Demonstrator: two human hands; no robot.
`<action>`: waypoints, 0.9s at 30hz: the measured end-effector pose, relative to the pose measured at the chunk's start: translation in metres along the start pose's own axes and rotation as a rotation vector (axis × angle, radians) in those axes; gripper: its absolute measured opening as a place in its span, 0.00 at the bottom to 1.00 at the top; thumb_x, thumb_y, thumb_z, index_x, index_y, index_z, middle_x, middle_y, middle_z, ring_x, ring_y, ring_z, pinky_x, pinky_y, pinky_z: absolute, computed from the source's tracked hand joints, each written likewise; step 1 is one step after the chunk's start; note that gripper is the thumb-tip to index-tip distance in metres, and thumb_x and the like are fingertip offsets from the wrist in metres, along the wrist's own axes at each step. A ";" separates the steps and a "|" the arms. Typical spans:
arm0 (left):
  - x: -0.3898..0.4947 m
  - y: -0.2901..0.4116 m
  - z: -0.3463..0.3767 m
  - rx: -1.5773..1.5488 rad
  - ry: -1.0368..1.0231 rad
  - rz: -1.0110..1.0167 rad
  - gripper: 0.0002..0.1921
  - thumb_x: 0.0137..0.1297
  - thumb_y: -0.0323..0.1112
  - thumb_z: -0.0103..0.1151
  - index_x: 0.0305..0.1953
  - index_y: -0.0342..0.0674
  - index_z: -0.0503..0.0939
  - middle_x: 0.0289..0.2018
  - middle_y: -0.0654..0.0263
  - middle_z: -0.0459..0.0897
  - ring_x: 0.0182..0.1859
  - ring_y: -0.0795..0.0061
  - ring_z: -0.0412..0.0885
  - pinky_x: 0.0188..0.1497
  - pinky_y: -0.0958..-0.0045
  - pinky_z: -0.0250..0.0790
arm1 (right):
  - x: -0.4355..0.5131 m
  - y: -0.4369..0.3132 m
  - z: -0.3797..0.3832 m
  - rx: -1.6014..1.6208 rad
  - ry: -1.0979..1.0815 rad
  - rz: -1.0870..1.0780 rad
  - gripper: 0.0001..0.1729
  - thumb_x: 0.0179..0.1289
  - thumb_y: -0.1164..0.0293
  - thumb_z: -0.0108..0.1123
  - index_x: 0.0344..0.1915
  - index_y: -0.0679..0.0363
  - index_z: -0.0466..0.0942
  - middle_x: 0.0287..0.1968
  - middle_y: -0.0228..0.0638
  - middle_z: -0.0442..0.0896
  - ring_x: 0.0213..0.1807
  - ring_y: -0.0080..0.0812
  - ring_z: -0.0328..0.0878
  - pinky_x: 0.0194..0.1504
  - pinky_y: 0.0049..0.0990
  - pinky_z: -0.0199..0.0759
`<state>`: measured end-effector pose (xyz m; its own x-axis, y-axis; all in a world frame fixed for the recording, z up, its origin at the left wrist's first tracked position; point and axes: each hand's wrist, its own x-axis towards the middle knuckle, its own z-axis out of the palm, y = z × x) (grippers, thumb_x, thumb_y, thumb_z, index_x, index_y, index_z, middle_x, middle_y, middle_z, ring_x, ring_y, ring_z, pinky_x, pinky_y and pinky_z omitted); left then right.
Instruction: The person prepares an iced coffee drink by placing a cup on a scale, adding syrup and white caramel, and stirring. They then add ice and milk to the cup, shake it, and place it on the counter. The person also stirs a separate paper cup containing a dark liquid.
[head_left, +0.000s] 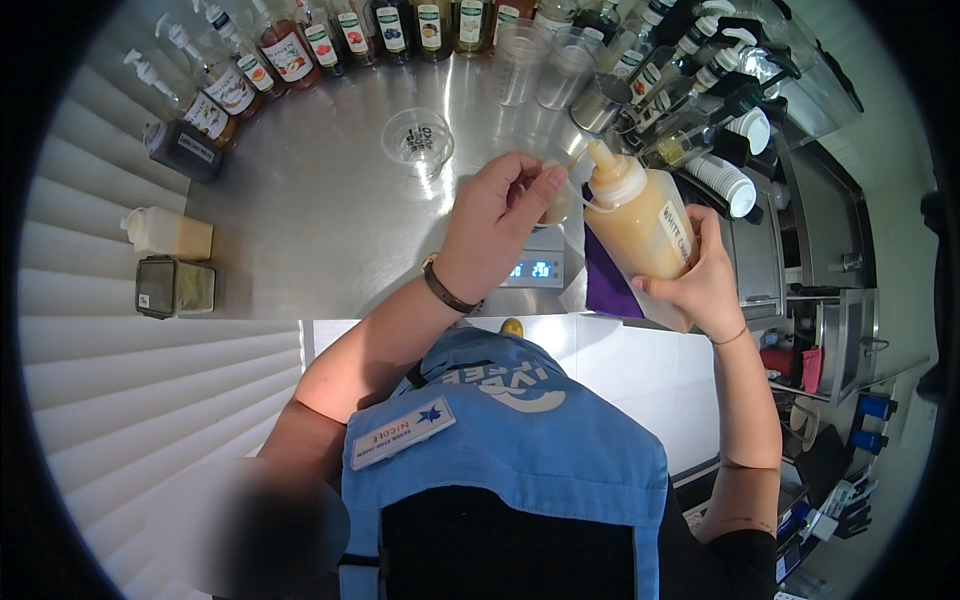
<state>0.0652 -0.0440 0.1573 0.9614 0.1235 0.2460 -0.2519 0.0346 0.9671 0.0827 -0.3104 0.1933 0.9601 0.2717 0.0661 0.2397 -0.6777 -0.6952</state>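
My right hand (701, 277) grips a squeeze bottle (637, 225) of pale caramel-coloured sauce around its lower body. The bottle is tilted, its nozzle pointing up and to the left, and its side bears a label. From the collar, a translucent strap (592, 201) runs toward my left hand (499, 217). My left thumb and fingers pinch the small cap (551, 166) on that strap, mostly hidden. A thin amber streak shows between nozzle and fingers. Behind my left hand, a small cup (556, 210) is partly visible above a digital scale (551, 279) with a lit display.
A clear plastic cup (418, 142) stands on the steel counter (315, 202). Several syrup bottles (289, 56) line the back. Measuring cups (519, 64) and a metal pitcher (602, 103) stand behind the sauce bottle. A purple cloth (609, 281) lies beside the scale. Containers (176, 234) sit left.
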 end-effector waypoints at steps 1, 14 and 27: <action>0.000 0.000 0.000 -0.039 -0.003 -0.038 0.16 0.72 0.43 0.62 0.40 0.32 0.80 0.26 0.71 0.78 0.28 0.88 0.71 0.31 0.82 0.65 | 0.000 -0.001 0.000 -0.017 -0.003 0.022 0.52 0.32 0.67 0.86 0.58 0.65 0.64 0.53 0.46 0.76 0.55 0.38 0.77 0.58 0.33 0.72; 0.005 -0.003 -0.008 -0.183 -0.080 -0.278 0.16 0.76 0.43 0.56 0.45 0.34 0.82 0.37 0.70 0.82 0.43 0.83 0.76 0.53 0.79 0.66 | -0.005 -0.010 0.009 -0.073 0.056 0.002 0.53 0.33 0.69 0.85 0.59 0.65 0.62 0.52 0.42 0.75 0.53 0.34 0.76 0.57 0.30 0.72; 0.011 0.013 -0.019 -0.711 -0.102 -0.565 0.12 0.72 0.40 0.61 0.45 0.37 0.83 0.36 0.71 0.84 0.38 0.83 0.79 0.46 0.78 0.73 | -0.007 -0.031 -0.007 -0.178 0.234 -0.126 0.47 0.32 0.70 0.83 0.55 0.64 0.68 0.51 0.46 0.76 0.53 0.49 0.74 0.57 0.39 0.71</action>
<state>0.0702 -0.0238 0.1718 0.9591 -0.1847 -0.2145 0.2826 0.6700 0.6865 0.0696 -0.2961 0.2189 0.9235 0.2102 0.3209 0.3601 -0.7634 -0.5363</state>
